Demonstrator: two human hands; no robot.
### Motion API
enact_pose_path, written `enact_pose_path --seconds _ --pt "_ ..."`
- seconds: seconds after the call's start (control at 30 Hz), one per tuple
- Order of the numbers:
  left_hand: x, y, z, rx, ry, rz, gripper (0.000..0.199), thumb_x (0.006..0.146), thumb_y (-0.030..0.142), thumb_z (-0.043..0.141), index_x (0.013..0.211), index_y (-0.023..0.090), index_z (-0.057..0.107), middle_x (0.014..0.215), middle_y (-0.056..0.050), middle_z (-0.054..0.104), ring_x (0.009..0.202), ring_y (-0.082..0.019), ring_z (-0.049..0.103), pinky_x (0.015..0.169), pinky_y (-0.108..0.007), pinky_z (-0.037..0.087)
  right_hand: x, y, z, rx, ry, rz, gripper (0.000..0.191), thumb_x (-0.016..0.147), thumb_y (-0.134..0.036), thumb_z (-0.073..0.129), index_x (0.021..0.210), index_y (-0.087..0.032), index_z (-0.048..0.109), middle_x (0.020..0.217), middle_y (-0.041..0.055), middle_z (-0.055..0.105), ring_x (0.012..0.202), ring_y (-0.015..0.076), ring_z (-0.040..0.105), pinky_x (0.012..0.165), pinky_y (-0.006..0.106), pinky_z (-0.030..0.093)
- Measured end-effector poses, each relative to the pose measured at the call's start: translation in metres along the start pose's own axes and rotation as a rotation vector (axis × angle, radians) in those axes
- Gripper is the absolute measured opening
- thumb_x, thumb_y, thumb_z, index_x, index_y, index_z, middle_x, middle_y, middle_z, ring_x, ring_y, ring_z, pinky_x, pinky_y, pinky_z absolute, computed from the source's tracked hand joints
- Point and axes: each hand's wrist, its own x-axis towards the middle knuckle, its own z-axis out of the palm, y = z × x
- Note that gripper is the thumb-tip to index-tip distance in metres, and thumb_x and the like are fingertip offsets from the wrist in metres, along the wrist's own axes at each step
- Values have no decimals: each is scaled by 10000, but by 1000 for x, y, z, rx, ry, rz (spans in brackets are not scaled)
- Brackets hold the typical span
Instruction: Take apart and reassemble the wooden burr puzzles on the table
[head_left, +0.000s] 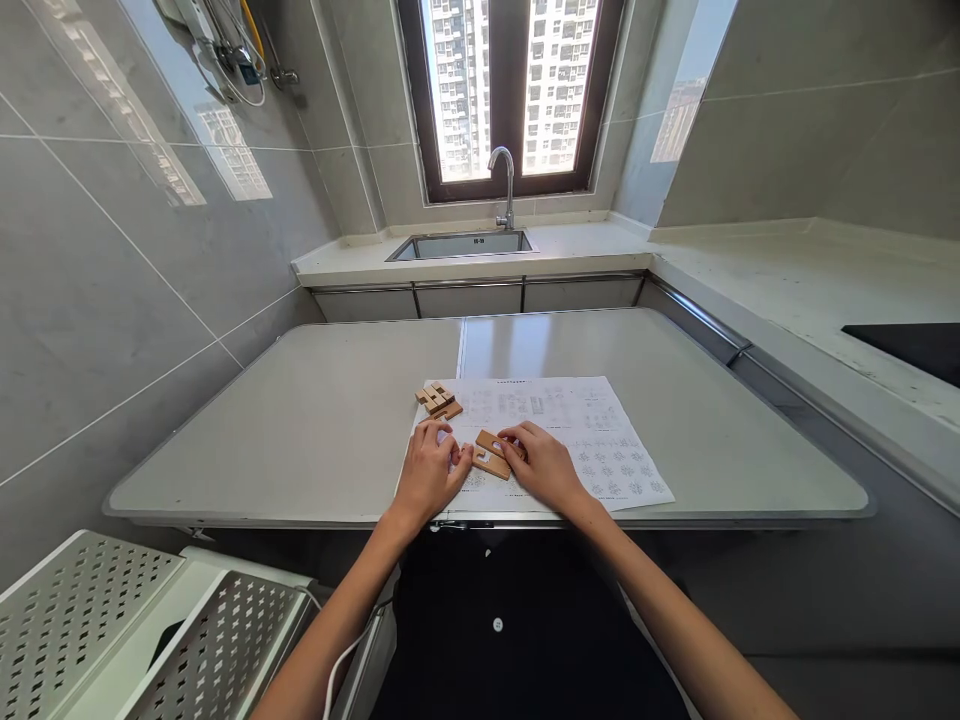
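Two notched wooden pieces (496,466) lie over a printed sheet (611,455) near six o'clock on the surface (300,430); they look light, stiff, easiest pinched by the edges. The right hand (544,465) grasps them at three o'clock; the left hand (433,470) touches at nine, its grip unclear. Both hide the ends. Stacked blocks (436,397) sit toward eleven; the sheet's print is illegible.
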Motion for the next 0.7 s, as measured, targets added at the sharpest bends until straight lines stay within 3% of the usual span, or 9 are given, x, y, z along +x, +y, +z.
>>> enact_pose_path --seconds 0.17,0.27,0.37,0.5,0.7 --pt "0 2 -3 -42 -7 40 151 964 345 635 970 194 625 1246 -148 624 1277 -339 519 1068 -511 452 -1 0 -1 0 -19 -51 204 1028 -304 546 1072 -251 738 1055 57 719 973 216 664 779 318 472" --pt "0 6 -9 -159 -102 156 283 950 352 669 1187 208 609 1377 -135 604 1330 -317 514 1136 -500 416 -1 1 -2 40 -36 -99 194 1029 -273 542 1098 -247 721 1035 52 724 980 215 660 820 328 485" --pt "0 9 -16 -241 -224 233 449 916 388 730 1317 250 584 1375 -101 636 1334 -308 532 1139 -480 416 -1 2 -1 97 -42 -127 212 1037 -243 513 1146 -253 695 1082 51 735 1020 220 664 874 347 497" --pt "1 10 -17 -255 -264 227 459 896 421 762 1305 277 610 1285 -72 692 1251 -298 589 1094 -469 440 -1 3 0 124 -30 -138 227 1039 -240 491 1167 -259 678 1132 60 735 1053 235 666 894 373 514" --pt "0 3 -10 -211 -201 196 337 910 447 738 1170 248 659 1147 -74 691 1077 -268 626 967 -429 506 -1 5 1 147 26 -110 249 1029 -261 484 1226 -242 636 1114 84 706 1053 255 651 933 423 531"
